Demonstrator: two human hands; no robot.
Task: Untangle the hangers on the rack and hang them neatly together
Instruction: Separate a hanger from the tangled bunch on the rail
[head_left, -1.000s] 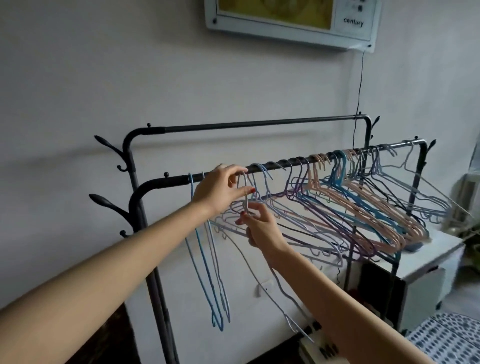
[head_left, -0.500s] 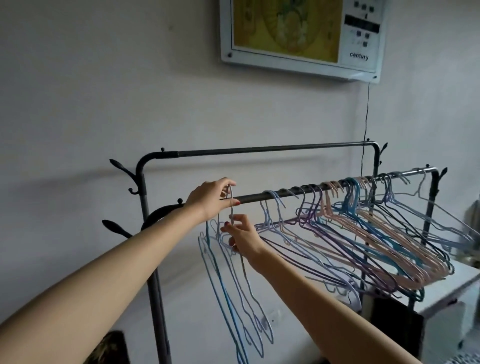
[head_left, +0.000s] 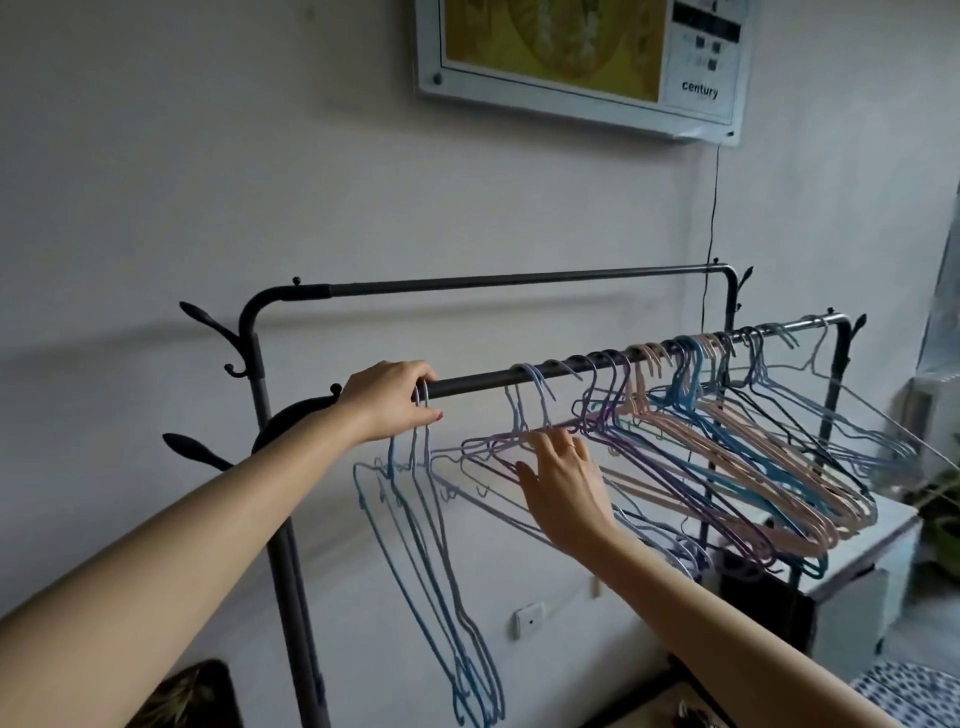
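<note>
A black double-bar clothes rack has its front bar (head_left: 478, 383) running from centre left up to the right. My left hand (head_left: 387, 402) is closed over the hooks of a few light blue hangers (head_left: 431, 545) that hang straight down at the bar's left end. My right hand (head_left: 563, 480) has its fingers spread against the nearest lilac hangers (head_left: 498, 447) of a tangled bunch; I cannot tell whether it grips one. Several purple, pink and blue hangers (head_left: 727, 467) crowd the right half of the bar at crossed angles.
The rack's rear bar (head_left: 519, 283) stands higher, close to the wall, with black side hooks (head_left: 200, 319) on the left post. A white cabinet (head_left: 857, 561) sits under the right end. A framed panel (head_left: 582, 62) hangs on the wall, a cord dropping from it.
My right hand has left the hangers under my left hand and moved right onto the tangled lilac ones. The blue hangers at the left now hang straight. The view has tilted up.
</note>
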